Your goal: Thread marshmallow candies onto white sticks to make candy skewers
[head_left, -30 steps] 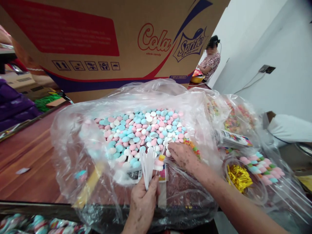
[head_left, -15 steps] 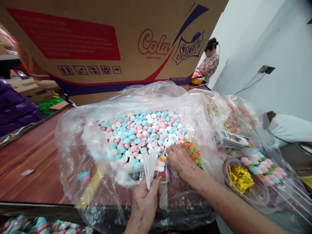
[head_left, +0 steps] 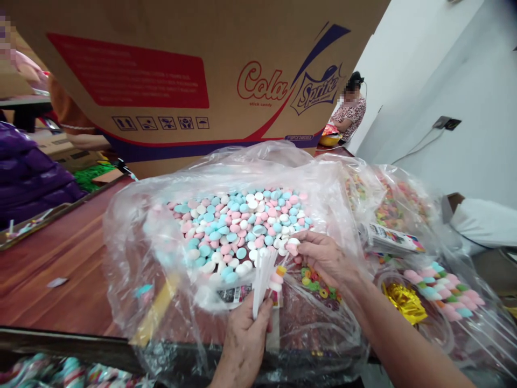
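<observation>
My left hand [head_left: 247, 328] is closed around a bundle of white plastic sticks [head_left: 264, 272], which point upward. Beside the bundle, a stick threaded with pink and white marshmallows [head_left: 277, 279] and an orange gummy ring [head_left: 281, 270] stands at the same hand. Between thumb and fingers, my right hand [head_left: 323, 253] pinches a pink and white marshmallow [head_left: 292, 247], a little above the pile. The pile of pastel marshmallows [head_left: 230, 226] in pink, blue and white lies on clear plastic bags. Colourful gummy rings [head_left: 319, 283] lie just below my right hand.
A large cardboard box [head_left: 226, 32] stands behind the pile. At right are a clear tub with gold twist ties [head_left: 405, 303], finished marshmallow skewers [head_left: 448, 291] and a stack of printed packets [head_left: 393, 238]. Other people sit beyond the box, one [head_left: 349, 110] at back right.
My right hand has risen and moved right, away from the gummy rings and upright skewer, and now shows a marshmallow in its pinch. My left hand still grips the sticks.
</observation>
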